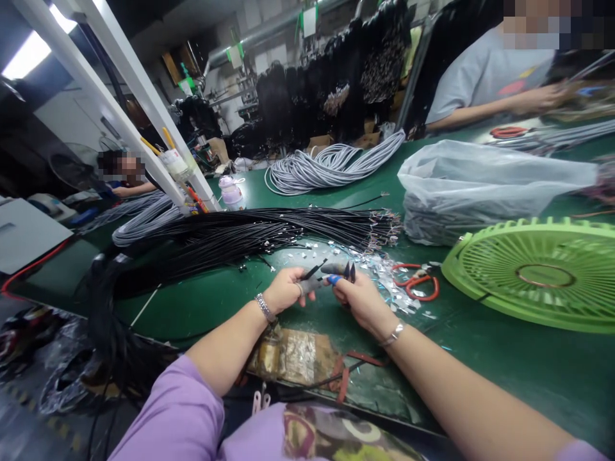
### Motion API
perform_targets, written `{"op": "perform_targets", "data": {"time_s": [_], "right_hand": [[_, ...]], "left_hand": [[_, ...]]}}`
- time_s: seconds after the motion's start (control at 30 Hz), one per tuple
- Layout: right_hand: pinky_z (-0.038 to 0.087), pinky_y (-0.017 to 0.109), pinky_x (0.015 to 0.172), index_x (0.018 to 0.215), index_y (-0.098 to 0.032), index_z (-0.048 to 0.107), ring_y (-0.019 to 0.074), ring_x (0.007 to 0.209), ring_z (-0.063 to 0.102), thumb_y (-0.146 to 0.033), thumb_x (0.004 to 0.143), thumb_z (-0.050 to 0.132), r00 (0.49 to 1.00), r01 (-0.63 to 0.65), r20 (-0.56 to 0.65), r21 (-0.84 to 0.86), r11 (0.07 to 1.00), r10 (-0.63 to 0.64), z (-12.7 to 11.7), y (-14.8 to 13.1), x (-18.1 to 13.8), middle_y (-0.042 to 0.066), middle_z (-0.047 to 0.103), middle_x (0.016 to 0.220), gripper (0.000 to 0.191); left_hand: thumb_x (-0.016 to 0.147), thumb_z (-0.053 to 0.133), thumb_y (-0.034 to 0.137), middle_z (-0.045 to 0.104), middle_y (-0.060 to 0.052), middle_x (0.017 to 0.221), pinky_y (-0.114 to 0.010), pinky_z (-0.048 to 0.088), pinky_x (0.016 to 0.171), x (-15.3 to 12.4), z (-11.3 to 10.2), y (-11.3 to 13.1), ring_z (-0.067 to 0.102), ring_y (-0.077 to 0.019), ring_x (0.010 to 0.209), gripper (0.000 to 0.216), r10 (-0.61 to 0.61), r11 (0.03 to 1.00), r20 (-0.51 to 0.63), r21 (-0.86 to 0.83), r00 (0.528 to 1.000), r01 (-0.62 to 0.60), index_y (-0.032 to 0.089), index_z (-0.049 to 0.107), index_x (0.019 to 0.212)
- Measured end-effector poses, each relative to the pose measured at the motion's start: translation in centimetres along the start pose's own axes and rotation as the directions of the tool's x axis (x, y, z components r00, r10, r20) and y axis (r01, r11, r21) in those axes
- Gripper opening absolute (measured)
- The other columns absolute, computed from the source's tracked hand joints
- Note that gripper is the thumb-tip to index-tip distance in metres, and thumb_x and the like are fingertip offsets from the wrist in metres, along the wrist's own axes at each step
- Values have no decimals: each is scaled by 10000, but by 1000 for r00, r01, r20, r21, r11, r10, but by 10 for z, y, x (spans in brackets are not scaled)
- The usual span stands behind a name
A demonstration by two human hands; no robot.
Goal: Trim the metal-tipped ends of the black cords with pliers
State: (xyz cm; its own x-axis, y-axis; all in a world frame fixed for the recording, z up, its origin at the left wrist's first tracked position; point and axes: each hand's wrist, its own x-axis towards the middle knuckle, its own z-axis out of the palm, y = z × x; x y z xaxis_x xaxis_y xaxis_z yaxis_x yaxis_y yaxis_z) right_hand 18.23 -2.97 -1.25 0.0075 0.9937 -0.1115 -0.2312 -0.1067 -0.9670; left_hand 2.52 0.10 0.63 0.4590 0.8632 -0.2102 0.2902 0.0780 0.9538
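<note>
My left hand (286, 289) is closed in a pinch on a thin black cable (313, 269) whose end pokes up to the right. My right hand (359, 298) is wrapped round blue-handled pliers (339, 274), whose dark jaws meet the cable end between both hands. Just beyond lies a big bundle of black cables (250, 237) with stripped, coloured ends (387, 227). Small silvery scraps (384, 272) litter the green table (504, 358) around my hands.
Red-handled scissors (417, 282) lie right of my hands, then a green fan grille (533, 272). A clear plastic bag (480, 186) and grey cable coils (331, 163) sit further back. A person in a grey shirt (485, 73) works at far right; another sits far left (125, 173).
</note>
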Motion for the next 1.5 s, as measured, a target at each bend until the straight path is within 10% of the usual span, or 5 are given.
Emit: {"op": "perform_targets", "data": {"time_s": [0.33, 0.73, 1.5], "right_hand": [[326, 248, 453, 781, -197, 579, 107, 480, 353, -748, 750, 453, 983, 67, 182, -169, 983, -35, 3, 5, -13, -60, 383, 507, 566], [213, 177, 342, 712, -203, 509, 56, 389, 363, -583, 664, 663, 983, -132, 116, -71, 989, 139, 8, 4, -17, -79, 441, 496, 413], [196, 197, 356, 628, -195, 543, 56, 379, 330, -566, 635, 691, 990, -69, 121, -86, 994, 79, 5, -1, -14, -70, 432, 440, 399]], "left_hand": [[787, 588, 314, 545, 4, 566, -238, 340, 532, -10, -6, -6, 456, -110, 544, 221, 491, 747, -277, 621, 826, -235, 173, 554, 620], [802, 558, 267, 617, -28, 632, -245, 401, 578, -14, -4, -3, 546, -140, 593, 134, 532, 583, -202, 792, 822, -183, 188, 620, 713], [807, 519, 244, 660, -68, 777, -279, 469, 693, -11, -9, -11, 620, -188, 752, 155, 554, 430, -67, 877, 830, -216, 186, 642, 880]]}}
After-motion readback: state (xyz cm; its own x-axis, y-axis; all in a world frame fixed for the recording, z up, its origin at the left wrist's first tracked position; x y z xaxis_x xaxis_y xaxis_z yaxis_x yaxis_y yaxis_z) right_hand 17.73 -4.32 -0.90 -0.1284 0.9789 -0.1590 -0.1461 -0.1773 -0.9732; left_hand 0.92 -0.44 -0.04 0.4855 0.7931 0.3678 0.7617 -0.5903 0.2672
